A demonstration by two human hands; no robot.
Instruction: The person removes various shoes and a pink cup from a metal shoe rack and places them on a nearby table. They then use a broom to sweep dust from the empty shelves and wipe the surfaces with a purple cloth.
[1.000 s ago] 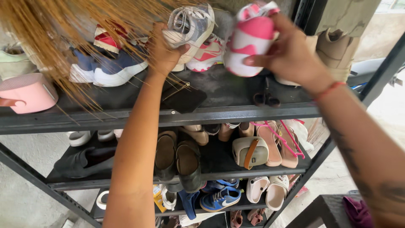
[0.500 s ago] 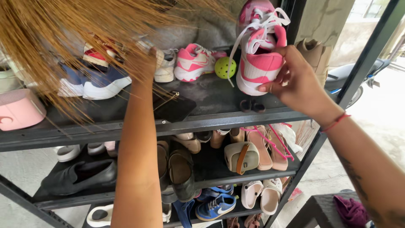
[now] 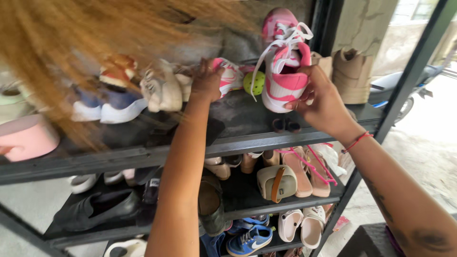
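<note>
My right hand (image 3: 320, 97) grips a pink and white sneaker (image 3: 285, 71) with loose white laces, held heel-down just above the top shelf (image 3: 247, 142) of a dark metal shoe rack. My left hand (image 3: 205, 81) reaches onto that shelf, its fingers curled over the heel of a matching pink and white sneaker (image 3: 231, 76) that lies there. A cream sneaker (image 3: 162, 88) lies just left of that hand. Between the two pink sneakers sits a yellow-green perforated ball (image 3: 254, 83).
Blurred orange-brown broom bristles (image 3: 71, 43) hang over the upper left. A navy and white sneaker (image 3: 112, 104), a pink round object (image 3: 26, 138) and beige boots (image 3: 350, 76) share the top shelf. Lower shelves hold sandals, an olive bag (image 3: 277, 182), white clogs (image 3: 300, 226) and a blue sneaker (image 3: 250, 238).
My left hand set the cream sneaker down on the shelf, then moved right onto the lying pink sneaker. My right hand turned its pink sneaker upright and lowered it toward the shelf.
</note>
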